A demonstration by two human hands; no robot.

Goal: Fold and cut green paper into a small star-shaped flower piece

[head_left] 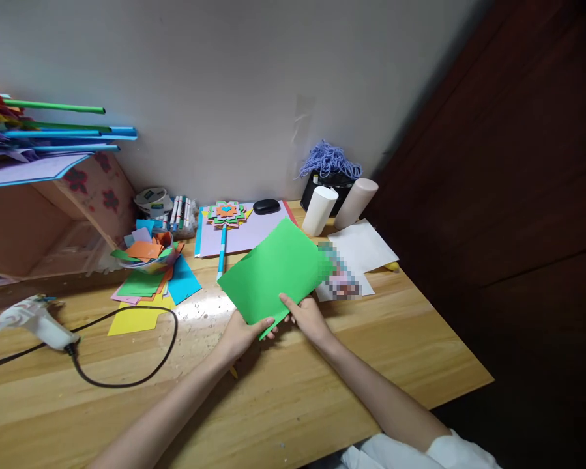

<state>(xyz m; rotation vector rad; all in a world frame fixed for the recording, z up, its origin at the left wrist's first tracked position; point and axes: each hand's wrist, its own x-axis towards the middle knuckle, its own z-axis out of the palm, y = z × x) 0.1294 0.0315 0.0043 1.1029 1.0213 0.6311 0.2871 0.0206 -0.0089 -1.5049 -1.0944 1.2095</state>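
A green sheet of paper [276, 270] is held just above the wooden table [322, 391], tilted up toward the wall. My left hand [244, 335] grips its near corner, fingers curled over the edge. My right hand [308, 318] pinches the same near edge from the right, thumb on top. Both hands are closed on the sheet.
A white glue gun [36, 322] with a black cord [126, 378] lies at the left. Coloured paper scraps [148, 283], a layered paper flower [227, 213] on a lilac sheet, a blue pen [221, 253], two paper rolls [341, 205], white sheets [364, 251] and purple yarn [329, 161] stand behind.
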